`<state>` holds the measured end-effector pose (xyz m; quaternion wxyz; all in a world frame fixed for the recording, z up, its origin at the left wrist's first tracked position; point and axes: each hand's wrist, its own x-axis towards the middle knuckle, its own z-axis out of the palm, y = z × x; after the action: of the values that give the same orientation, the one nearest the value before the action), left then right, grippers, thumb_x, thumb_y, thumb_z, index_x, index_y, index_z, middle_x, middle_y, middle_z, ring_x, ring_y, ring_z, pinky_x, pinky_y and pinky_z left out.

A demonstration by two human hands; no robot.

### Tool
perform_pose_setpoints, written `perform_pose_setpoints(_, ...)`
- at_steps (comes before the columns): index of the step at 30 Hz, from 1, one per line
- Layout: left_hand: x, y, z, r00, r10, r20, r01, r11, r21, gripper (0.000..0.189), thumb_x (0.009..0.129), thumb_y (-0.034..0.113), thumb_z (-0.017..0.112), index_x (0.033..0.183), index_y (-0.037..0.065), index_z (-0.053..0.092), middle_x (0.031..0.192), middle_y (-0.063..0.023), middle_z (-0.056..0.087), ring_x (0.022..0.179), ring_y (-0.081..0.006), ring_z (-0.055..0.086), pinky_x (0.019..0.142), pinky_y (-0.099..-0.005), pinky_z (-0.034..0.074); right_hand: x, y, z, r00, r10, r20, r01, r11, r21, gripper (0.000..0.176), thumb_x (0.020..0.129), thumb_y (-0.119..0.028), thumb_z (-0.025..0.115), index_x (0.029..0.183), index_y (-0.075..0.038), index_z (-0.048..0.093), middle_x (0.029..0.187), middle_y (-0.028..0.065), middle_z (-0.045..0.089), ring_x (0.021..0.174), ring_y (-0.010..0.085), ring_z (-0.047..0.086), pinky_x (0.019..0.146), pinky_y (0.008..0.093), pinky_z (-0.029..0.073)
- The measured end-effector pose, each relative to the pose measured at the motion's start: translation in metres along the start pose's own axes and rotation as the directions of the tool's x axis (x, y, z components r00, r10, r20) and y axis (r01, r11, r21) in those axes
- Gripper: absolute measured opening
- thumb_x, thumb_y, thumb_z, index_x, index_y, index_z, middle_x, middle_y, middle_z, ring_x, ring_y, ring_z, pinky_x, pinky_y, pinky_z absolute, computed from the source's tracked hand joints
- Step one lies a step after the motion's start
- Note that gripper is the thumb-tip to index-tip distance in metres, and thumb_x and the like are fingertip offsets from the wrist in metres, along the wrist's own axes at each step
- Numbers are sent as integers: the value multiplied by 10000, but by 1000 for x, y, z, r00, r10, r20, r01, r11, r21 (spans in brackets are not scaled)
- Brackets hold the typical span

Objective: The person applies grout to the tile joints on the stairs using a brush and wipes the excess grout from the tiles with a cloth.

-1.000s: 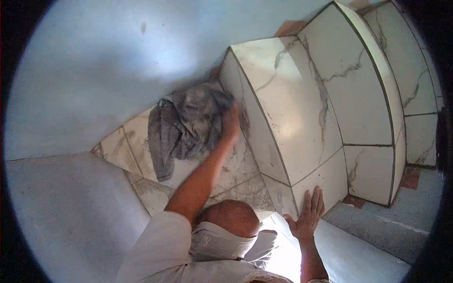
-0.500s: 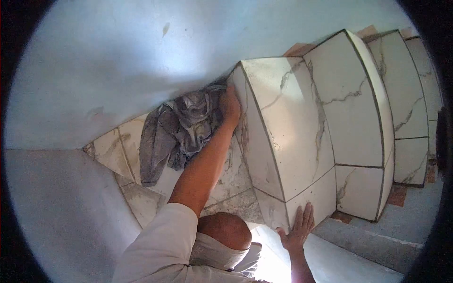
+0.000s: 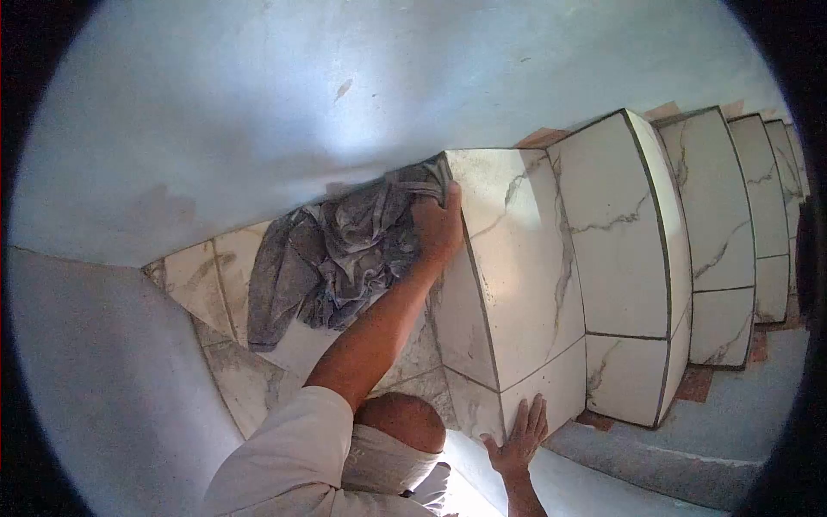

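A crumpled dark grey cloth (image 3: 353, 246), which looks like an old garment, lies on the lowest tiled tread against the wall. My left hand (image 3: 438, 226) is closed around a bunched upper part of it, with the thumb at the top edge of the tiled step (image 3: 525, 250). Some fingers are hidden by the hand and the fabric. Lower down, my right hand (image 3: 519, 438) rests flat with fingers stretched out on the front end of the same step; it holds nothing.
More marble-look steps (image 3: 616, 233) climb to the right, with dark joint lines. A pale blue wall (image 3: 258, 112) runs behind them, and a grey wall (image 3: 103, 362) stands at the left. My bent knee (image 3: 401, 422) is close below my left forearm.
My left hand has moved with the cloth's upper part from the riser up to the step's edge. The view has shifted a little; my right hand stays on the step.
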<state>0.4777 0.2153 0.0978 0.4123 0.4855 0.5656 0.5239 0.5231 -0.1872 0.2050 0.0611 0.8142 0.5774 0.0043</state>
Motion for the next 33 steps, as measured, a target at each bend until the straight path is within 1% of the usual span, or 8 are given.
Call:
perform_pose_setpoints(4,-3,-13,-19,997,5,71,8,983,-186,626,879,453,489,1052,-148,518,1077,-351,510,1074,-430,469,947,-455,327,0,0,0,1000,-6,-16,6,1000,11,938,758,-699,481,1363,-10,284,1410,307,230,1283,470,254,981,574,214)
perform_pose_setpoints(6,0,-17,-38,855,-248,455,306,950,-59,599,865,432,519,1062,-134,513,1085,-332,520,1064,-435,481,944,-450,339,-5,-3,-4,1000,2,0,-2,1000,21,940,756,-695,489,1365,-10,280,1408,308,232,1283,470,254,980,576,214)
perform_pose_setpoints(12,3,-12,0,918,344,-199,-349,937,8,557,801,426,584,812,-131,567,741,-269,601,722,-420,584,713,-455,445,-10,1,-1,1000,0,3,0,1000,20,944,751,-692,502,1357,-1,286,1407,311,226,1286,475,239,978,590,208)
perform_pose_setpoints(19,15,-5,-39,803,-383,456,395,916,74,638,867,492,485,1111,-97,469,1082,-311,518,973,-375,525,881,-458,362,-6,2,5,999,19,28,-19,1000,3,973,740,-724,475,1367,-9,270,1418,315,200,1288,480,230,980,592,195)
perform_pose_setpoints(20,11,-3,-29,802,-385,456,397,915,75,638,867,492,485,1111,-97,469,1082,-311,518,973,-375,525,881,-458,362,-5,3,5,999,18,26,-18,1000,4,981,737,-731,469,1374,-14,261,1420,313,197,1289,480,230,980,592,194)
perform_pose_setpoints(22,0,-5,-7,922,335,-192,-364,921,-137,641,830,520,520,885,-117,575,884,-307,588,838,-411,582,790,-480,419,-3,1,4,999,32,36,-32,999,18,966,751,-723,456,1398,-43,228,1436,288,184,1302,467,212,986,595,186)
perform_pose_setpoints(31,4,-20,-17,984,-164,64,172,973,-156,682,804,574,521,876,-103,561,881,-278,578,868,-409,535,794,-487,377,-3,1,3,1000,14,4,-15,999,34,952,748,-703,483,1392,-49,233,1420,310,197,1288,480,232,974,591,202)
perform_pose_setpoints(33,7,-10,-11,998,7,55,3,985,-175,648,802,539,550,904,-101,566,902,-264,595,868,-403,562,784,-471,407,1,1,3,1000,3,6,-4,999,36,956,747,-695,492,1396,-48,223,1420,310,198,1288,478,233,974,591,202)
